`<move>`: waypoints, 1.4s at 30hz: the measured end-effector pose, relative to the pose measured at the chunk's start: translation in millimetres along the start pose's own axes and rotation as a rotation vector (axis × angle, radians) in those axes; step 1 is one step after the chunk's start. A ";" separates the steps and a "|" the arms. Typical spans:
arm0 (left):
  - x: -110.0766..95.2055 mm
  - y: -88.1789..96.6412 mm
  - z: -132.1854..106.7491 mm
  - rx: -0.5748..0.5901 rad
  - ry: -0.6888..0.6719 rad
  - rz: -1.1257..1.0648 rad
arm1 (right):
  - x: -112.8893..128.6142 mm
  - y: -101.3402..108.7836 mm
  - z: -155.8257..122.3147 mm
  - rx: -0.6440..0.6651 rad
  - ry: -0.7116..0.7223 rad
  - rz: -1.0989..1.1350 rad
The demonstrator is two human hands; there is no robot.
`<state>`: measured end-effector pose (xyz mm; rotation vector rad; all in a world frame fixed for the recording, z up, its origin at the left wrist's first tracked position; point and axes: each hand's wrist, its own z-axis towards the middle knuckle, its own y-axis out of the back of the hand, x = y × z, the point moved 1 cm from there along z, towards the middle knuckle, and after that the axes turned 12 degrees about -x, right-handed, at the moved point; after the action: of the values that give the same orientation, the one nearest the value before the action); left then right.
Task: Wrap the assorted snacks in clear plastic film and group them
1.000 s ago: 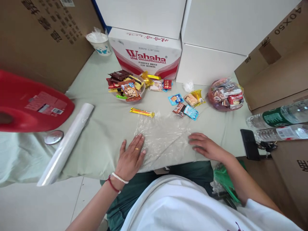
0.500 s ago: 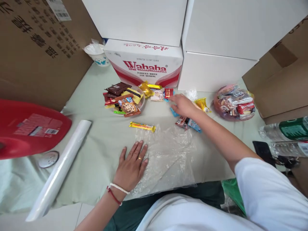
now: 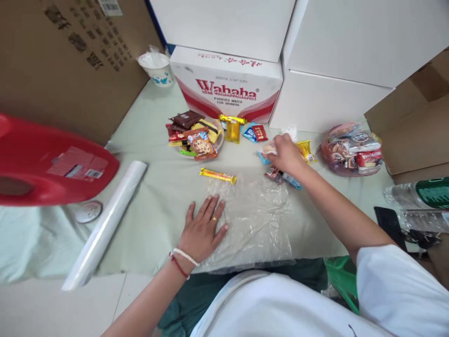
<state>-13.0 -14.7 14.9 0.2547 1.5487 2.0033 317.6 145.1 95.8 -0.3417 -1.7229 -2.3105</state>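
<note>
My left hand [image 3: 203, 234] lies flat, fingers spread, at the left edge of a clear plastic bag [image 3: 256, 229]. Just beyond its fingertips is a yellow wrapped snack bar [image 3: 218, 176]. My right hand [image 3: 289, 157] pinches a pale snack packet [image 3: 268, 148] above a blue packet [image 3: 264, 159]. Brown and blue packets [image 3: 273, 174] lie below that hand, and a yellow packet [image 3: 306, 151] is to its right. A plastic bowl [image 3: 220, 142] at the left holds assorted snacks. Between bowl and hand are yellow packets [image 3: 233, 130] and a red packet [image 3: 260, 133].
Behind stand a Wahaha water carton [image 3: 224, 91] and white boxes [image 3: 336, 98]. A snack-filled pink bowl [image 3: 328, 159] and bottles [image 3: 407, 194] are at right. At left are a red jug [image 3: 52, 164], a plastic film roll [image 3: 108, 224] and a paper cup [image 3: 159, 70].
My right hand has taken the pale packet from beside the red one and moved it right and toward me. My left hand stays flat. The view has shifted.
</note>
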 end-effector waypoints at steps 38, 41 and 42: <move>-9.2 -2.6 -23.8 -0.049 0.174 -0.077 | 45.2 0.7 -238.1 0.177 0.391 0.322; -4.4 2.3 -31.1 -0.160 0.168 -0.091 | 20.1 17.0 -271.6 0.193 0.458 0.360; -3.6 5.4 -34.0 -0.210 0.146 -0.086 | 13.4 19.2 -281.6 0.196 0.473 0.346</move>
<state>-28.3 -45.4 10.3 -0.0421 1.3943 2.1349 298.8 -131.1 39.3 -0.0411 -1.4950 -1.7819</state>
